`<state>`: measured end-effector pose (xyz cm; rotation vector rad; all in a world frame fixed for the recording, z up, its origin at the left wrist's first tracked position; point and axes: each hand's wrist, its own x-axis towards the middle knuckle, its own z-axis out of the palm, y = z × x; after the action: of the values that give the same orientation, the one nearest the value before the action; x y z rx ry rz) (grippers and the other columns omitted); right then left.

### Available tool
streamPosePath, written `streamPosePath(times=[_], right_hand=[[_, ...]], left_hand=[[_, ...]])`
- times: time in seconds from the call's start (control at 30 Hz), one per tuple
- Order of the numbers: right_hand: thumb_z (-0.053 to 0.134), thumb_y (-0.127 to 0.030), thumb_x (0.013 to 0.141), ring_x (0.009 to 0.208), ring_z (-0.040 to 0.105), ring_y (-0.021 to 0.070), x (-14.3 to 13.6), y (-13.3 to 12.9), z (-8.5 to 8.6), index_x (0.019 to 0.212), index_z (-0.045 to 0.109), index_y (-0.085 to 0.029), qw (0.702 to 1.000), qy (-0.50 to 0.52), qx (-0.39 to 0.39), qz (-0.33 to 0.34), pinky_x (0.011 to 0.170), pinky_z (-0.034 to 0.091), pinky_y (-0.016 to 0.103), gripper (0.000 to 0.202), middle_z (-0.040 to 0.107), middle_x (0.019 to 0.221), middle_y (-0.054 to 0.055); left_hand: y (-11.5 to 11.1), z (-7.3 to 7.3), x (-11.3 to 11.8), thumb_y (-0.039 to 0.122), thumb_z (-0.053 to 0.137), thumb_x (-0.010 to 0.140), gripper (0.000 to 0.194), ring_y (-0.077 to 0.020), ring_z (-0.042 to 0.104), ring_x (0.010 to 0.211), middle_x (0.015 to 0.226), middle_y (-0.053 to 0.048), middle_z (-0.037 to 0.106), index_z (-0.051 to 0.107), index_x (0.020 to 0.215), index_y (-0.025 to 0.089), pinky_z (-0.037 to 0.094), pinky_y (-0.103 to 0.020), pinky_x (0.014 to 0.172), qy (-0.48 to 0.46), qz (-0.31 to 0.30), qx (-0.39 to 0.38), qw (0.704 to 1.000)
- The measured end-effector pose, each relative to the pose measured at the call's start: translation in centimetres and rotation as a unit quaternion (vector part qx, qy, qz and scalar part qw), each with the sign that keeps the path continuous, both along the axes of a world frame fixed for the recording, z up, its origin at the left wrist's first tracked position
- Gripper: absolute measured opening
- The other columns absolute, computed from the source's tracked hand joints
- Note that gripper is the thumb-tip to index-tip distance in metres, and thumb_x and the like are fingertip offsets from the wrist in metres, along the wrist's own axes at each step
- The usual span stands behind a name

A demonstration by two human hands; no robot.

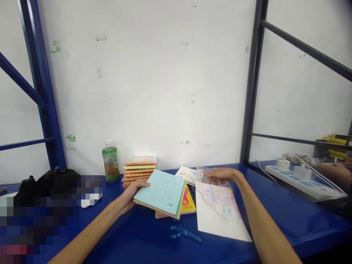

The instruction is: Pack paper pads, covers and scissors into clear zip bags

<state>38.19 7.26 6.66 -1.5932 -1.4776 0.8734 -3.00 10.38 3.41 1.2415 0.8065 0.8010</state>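
Observation:
My left hand point(134, 194) is closed on the left edge of a stack of square colored sheets point(162, 192), whose light blue top sheet shows a line-drawn penguin. Under that stack lies a yellow booklet point(189, 206) with a red scissors picture. At the right, my right hand point(220, 175) pinches the top of a clear plastic sleeve, just above a white card with a pink printed shape point(217, 198). Behind them rests another white printed booklet point(188, 174). Blue scissors point(183, 233) lie on the blue table in front of the stack.
A stack of orange packets point(139, 172) stands near the wall, beside a green-labelled bottle point(111, 161). A black bag point(46, 185) is at the left. On the right are a white power strip point(305, 181), cables, a rack post point(253, 88) and another person's hand point(337, 174).

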Motion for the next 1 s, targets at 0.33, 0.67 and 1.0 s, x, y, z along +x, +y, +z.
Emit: streamPosePath(times=[0.33, 0.67, 1.0], right_hand=[[0.06, -0.043, 0.102, 0.077, 0.069, 0.015, -1.0, 1.9, 0.0, 0.108, 0.068, -0.015, 0.992, -0.114, -0.031, 0.045, 0.069, 0.059, 0.032, 0.03, 0.071, 0.098, 0.003], [0.061, -0.041, 0.101, 0.085, 0.07, 0.0173, -1.4, 2.0, -0.2, 0.114, 0.067, -0.016, 0.986, -0.152, -0.043, 0.048, 0.076, 0.06, 0.035, 0.028, 0.071, 0.107, 0.005], [0.061, -0.04, 0.102, 0.091, 0.07, 0.0186, -1.5, 2.1, -0.4, 0.117, 0.067, -0.017, 0.98, -0.178, -0.066, 0.049, 0.081, 0.06, 0.038, 0.028, 0.071, 0.112, 0.007]], left_hand=[[-0.1, -0.1, 0.1, 0.036, 0.064, 0.097, 0.024, -0.0182, 0.07, 0.083, 0.099, -0.004, 0.074, 0.069, 0.106, 0.014, 0.057, -0.034, 0.075, -0.022, -0.022, -0.011, 0.999], [1.2, 1.1, -1.9, 0.047, 0.06, 0.097, 0.037, -0.0196, 0.071, 0.084, 0.107, -0.006, 0.073, 0.065, 0.117, 0.016, 0.058, -0.037, 0.075, -0.003, -0.063, -0.089, 0.994], [3.1, 2.0, -6.9, 0.025, 0.067, 0.061, 0.037, -0.029, 0.077, 0.093, 0.093, -0.01, 0.083, 0.075, 0.095, 0.013, 0.06, -0.035, 0.079, 0.134, -0.105, -0.116, 0.979]])
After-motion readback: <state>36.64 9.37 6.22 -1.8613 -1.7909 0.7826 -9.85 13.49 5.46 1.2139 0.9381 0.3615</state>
